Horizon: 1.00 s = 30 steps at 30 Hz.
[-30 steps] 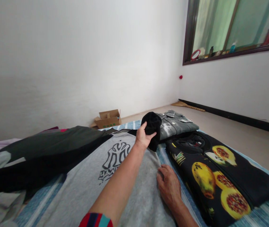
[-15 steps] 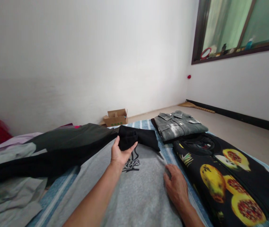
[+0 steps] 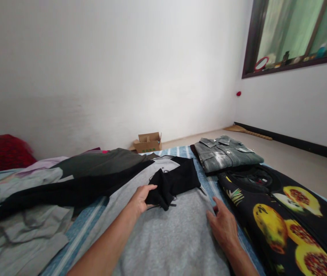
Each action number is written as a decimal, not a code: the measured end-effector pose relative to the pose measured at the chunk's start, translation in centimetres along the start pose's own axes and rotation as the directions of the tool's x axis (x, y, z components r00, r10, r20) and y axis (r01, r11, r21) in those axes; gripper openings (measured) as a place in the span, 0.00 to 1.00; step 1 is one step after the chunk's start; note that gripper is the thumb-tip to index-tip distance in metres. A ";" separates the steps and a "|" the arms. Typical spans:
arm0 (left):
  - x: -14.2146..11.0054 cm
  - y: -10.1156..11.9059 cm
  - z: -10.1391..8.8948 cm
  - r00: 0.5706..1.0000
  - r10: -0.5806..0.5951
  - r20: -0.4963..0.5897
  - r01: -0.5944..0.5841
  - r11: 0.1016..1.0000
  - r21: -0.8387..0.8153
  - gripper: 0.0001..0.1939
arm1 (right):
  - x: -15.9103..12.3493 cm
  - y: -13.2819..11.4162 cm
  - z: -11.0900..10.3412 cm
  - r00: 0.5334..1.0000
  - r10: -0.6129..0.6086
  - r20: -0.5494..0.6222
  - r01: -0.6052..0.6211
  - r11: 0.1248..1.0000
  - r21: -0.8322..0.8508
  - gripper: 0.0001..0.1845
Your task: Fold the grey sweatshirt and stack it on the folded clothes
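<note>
Gripping the bunched end of a black sleeve [image 3: 182, 179] between thumb and fingers of the left hand [image 3: 140, 197]. Hovering or resting at the right edge of the gray sweatshirt [image 3: 169, 234] with the right hand [image 3: 223, 226], loosely spread; cannot tell whether touching cloth. Spread on the blue striped sheet [image 3: 79, 226], long axis running near to far, collar pointing away toward the cardboard box [image 3: 148, 145]. Folded leftward across the chest with that sleeve. Just beside, on the right: fruit-print top [image 3: 281, 214].

Print [image 3: 173, 205] mostly beneath black sleeve [image 3: 182, 182]
</note>
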<state>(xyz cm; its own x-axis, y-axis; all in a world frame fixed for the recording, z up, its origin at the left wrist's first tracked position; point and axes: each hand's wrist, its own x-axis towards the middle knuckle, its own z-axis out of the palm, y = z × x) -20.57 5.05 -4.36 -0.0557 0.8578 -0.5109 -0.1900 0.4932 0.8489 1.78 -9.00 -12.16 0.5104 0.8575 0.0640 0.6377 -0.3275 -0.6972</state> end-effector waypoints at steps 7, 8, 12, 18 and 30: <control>-1.4 3.8 -0.5 0.963 0.269 -0.032 -0.271 0.945 -0.184 0.12 | 0.0 -0.9 -1.2 0.989 0.019 0.145 0.001 0.990 -0.138 0.21; -1.4 3.9 -1.3 0.951 0.302 -0.061 -0.308 0.927 -0.214 0.13 | -0.1 -1.2 -1.3 0.987 0.003 0.163 0.019 0.991 -0.134 0.20; -0.4 2.8 -5.0 0.943 0.293 -0.157 -0.319 0.932 -0.175 0.11 | -1.1 -2.4 -1.3 0.969 -0.067 0.240 0.113 0.977 -0.183 0.18; 0.0 1.7 -7.1 0.956 0.232 -0.178 -0.251 0.964 -0.088 0.11 | -2.7 -4.2 -1.0 0.948 -0.158 0.276 0.247 0.912 -0.328 0.13; 0.0 2.5 -8.2 0.927 0.226 -0.301 -0.281 0.947 -0.154 0.17 | -4.2 -5.0 -0.7 0.919 -0.216 0.329 0.345 0.845 -0.408 0.11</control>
<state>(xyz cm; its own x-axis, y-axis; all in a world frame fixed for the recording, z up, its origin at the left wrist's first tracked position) -29.08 5.09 -3.34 -0.3893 0.8629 -0.3222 -0.3152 0.2038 0.9269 -3.15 -11.23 -8.41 0.1416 0.9896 -0.0257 0.9504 -0.1432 -0.2760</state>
